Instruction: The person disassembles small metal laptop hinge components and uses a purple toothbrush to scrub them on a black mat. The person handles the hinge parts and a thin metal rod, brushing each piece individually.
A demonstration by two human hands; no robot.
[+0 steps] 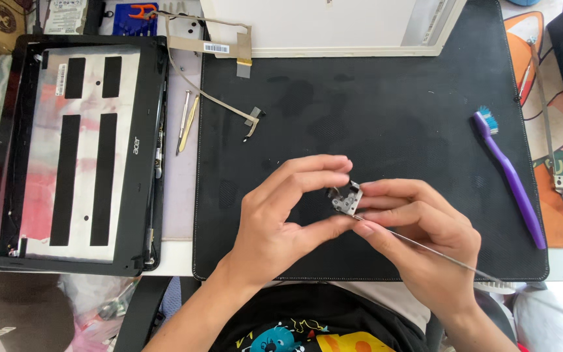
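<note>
I pinch the small grey metal hinge bracket (pixel 346 197) between my left hand (pixel 281 218) and right hand (pixel 418 228) (both closed on it) — above the black rubber mat (pixel 373 117), its thin rod trailing past my right wrist.

Quick count: two hands, left (pixel 275 218) and right (pixel 418 231), sharing one small metal hinge bracket (pixel 345 197) mid-frame. One black mat (pixel 386 111), one purple toothbrush (pixel 509 173) on the right, one laptop lid shell (pixel 76 153) on the left, two slim tools (pixel 186 122) beside it.
</note>
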